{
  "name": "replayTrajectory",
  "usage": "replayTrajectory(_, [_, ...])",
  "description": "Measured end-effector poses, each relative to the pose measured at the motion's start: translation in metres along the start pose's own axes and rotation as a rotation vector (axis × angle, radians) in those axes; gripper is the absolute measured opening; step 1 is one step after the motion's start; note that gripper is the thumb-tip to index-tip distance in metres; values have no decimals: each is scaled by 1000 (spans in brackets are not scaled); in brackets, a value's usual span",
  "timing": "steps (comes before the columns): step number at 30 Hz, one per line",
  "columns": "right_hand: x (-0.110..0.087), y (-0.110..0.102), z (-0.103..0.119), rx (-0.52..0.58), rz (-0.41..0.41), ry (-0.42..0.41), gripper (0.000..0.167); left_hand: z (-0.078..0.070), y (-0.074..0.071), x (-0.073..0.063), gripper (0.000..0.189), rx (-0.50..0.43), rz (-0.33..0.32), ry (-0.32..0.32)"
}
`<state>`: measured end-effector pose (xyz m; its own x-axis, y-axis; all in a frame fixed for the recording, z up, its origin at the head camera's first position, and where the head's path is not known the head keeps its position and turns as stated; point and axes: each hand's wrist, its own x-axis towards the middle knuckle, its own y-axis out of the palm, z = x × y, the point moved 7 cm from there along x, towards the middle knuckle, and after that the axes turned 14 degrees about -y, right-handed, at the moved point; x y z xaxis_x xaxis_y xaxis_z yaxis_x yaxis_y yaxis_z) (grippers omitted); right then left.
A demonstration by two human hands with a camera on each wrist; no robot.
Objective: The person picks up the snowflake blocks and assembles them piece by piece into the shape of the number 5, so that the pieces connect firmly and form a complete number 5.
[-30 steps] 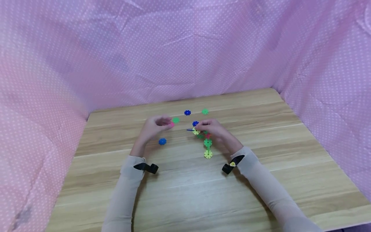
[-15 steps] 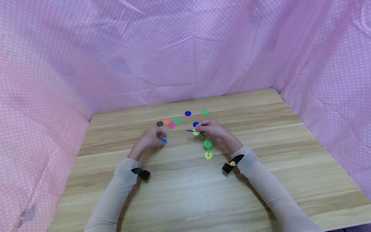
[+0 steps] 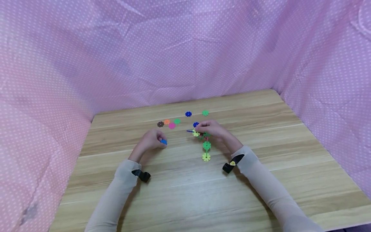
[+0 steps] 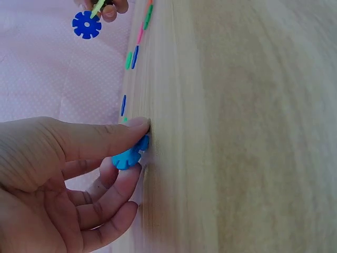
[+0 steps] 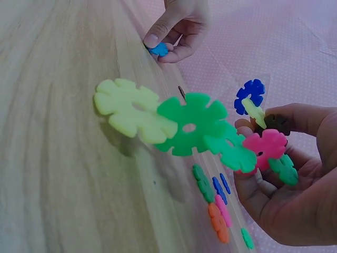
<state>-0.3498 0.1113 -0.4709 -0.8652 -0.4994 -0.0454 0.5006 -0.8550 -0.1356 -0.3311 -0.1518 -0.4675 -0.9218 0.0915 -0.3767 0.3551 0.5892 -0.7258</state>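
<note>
My left hand (image 3: 151,139) pinches a light blue notched snowflake disc (image 4: 126,157) between thumb and fingers, low over the table's left half. My right hand (image 3: 214,129) grips a chain of interlocked snowflake discs. In the right wrist view, a pale yellow disc (image 5: 126,108) and two green discs (image 5: 192,126) stretch out from that hand. A pink disc (image 5: 267,146), a brown disc (image 5: 277,124) and another green disc (image 5: 285,169) sit among its fingers. Beyond the fingertips, a small yellow disc (image 5: 254,112) joins a dark blue disc (image 5: 249,96).
Loose discs lie flat on the wooden table (image 3: 185,193): brown (image 3: 160,124), orange (image 3: 167,121), pink (image 3: 172,126) and green (image 3: 177,121) in a cluster behind the left hand. Dark blue (image 3: 188,114) and green discs (image 3: 205,113) lie farther back. A pink dotted cloth (image 3: 185,58) surrounds the table.
My left hand has moved from beside the pink disc toward me and taken hold of the light blue disc. My right hand stays put; the chain's near end has shifted slightly left.
</note>
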Motion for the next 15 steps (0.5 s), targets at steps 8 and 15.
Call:
replayTrajectory(8, [1, -3, 0, -13, -7, -16, 23, -10, -4, -1, 15, -95, -79, 46])
replayTrajectory(15, [3, -5, -4, 2, -24, -9, 23, -41, -2, 4, 21, -418, -91, 211])
